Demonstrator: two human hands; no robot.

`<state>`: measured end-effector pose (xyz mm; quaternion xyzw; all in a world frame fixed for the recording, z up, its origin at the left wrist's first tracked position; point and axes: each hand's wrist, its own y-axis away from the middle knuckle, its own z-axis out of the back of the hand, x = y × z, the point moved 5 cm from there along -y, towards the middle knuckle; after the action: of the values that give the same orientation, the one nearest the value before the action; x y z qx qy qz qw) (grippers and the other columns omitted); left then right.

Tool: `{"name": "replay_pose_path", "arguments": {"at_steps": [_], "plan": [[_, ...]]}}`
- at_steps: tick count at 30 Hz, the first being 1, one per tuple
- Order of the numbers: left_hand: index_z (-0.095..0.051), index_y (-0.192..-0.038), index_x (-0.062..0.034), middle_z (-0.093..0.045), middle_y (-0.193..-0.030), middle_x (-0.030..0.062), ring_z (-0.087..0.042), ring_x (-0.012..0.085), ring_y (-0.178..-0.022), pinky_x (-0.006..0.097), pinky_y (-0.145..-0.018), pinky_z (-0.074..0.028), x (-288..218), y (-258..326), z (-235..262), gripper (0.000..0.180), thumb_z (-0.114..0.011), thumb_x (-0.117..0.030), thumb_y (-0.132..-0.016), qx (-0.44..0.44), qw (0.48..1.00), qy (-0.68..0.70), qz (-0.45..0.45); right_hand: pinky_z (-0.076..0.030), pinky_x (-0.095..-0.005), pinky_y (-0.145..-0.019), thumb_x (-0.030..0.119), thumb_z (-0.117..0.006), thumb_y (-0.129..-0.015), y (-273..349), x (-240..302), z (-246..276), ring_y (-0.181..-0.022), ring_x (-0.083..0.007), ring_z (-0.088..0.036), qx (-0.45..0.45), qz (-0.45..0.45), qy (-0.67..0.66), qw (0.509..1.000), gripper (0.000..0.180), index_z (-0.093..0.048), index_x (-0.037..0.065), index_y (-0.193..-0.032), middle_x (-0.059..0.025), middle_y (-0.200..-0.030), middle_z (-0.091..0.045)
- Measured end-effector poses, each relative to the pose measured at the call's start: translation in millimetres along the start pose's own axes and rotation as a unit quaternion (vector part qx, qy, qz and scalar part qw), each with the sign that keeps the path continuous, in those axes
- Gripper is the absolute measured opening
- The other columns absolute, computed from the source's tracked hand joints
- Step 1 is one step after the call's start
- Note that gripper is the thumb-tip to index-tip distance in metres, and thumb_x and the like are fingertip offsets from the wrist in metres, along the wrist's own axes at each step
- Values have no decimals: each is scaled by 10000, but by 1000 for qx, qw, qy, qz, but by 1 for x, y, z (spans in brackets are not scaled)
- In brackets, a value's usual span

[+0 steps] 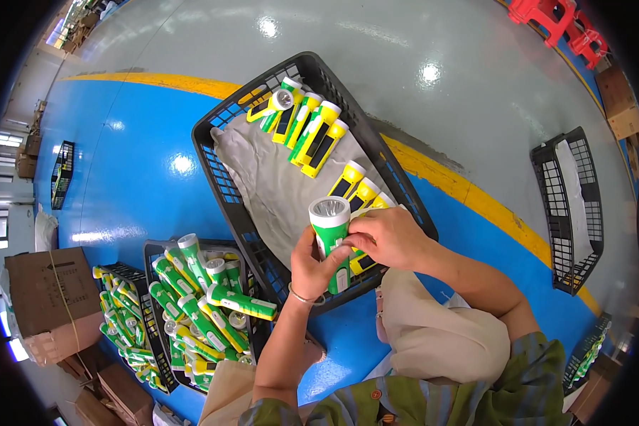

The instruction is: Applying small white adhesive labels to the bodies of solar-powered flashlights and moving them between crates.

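A green flashlight (331,234) with a white head stands upright between my hands, its lens facing up. My left hand (312,266) wraps round its body from the left. The fingers of my right hand (387,233) are bent and pressed against its right side; whether they pinch a small part there is hidden. Below and beyond is a large black crate (224,186) lined with grey cloth (252,163). Several yellow-and-green flashlights (318,133) with dark panels lie along its far side, and more yellow ones (351,179) lie beside my right hand.
A black crate (151,259) heaped with green-and-white flashlights (199,312) stands at my left, with another full crate (131,319) beyond it. Cardboard boxes (53,298) are stacked far left. Another black crate (568,206) stands at the right, and red stools (547,18) at the far right.
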<state>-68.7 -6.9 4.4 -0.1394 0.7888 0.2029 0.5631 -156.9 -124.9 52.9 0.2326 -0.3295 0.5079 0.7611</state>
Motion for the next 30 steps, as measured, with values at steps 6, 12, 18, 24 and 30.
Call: {"name": "replay_pose_path", "arguments": {"at_steps": [6,12,18,24,30], "plan": [[-497,-1081,23,-597,-922,84,-574,130,-841,274,-730,-477,-8,4,22,390,-678,-88,-754,-110,984,-139,32,-464,-372,-576,147,-645,-773,-7,4,-7,-682,-295,-593,-16,81,-76,994,95,-622,66,-817,-111,-741,-605],[-529,-958,22,-608,-771,146,-614,242,-722,347,-648,-478,28,4,73,332,-652,-188,-732,-296,947,-103,72,-457,-375,-503,106,-623,-696,22,68,-34,-566,-254,-565,56,267,-33,961,39,-607,129,-724,-69,-659,-511],[-553,-880,25,-607,-718,126,-614,199,-648,338,-570,-482,-39,48,218,326,-676,-247,-749,-364,774,-518,-8,-417,-327,-509,-2,-637,-727,8,52,-14,-582,-259,-547,-7,176,-85,981,60,-591,13,-763,-111,-679,-549],[-512,-1064,69,-593,-998,256,-584,396,-911,440,-816,-467,-47,167,382,612,-676,-392,-696,-527,635,-486,287,-396,-308,-502,8,-637,-762,5,56,-22,-553,-232,-510,-5,187,-135,973,76,-568,4,-794,-112,-681,-542],[-394,-1216,28,-391,-1232,194,-386,366,-1130,481,-1005,-268,-45,92,245,589,-564,-89,-664,-258,600,-755,60,-375,-291,-495,1,-624,-777,4,35,-14,-536,-209,-480,-17,131,-102,986,63,-567,-7,-801,-104,-664,-522]]}}
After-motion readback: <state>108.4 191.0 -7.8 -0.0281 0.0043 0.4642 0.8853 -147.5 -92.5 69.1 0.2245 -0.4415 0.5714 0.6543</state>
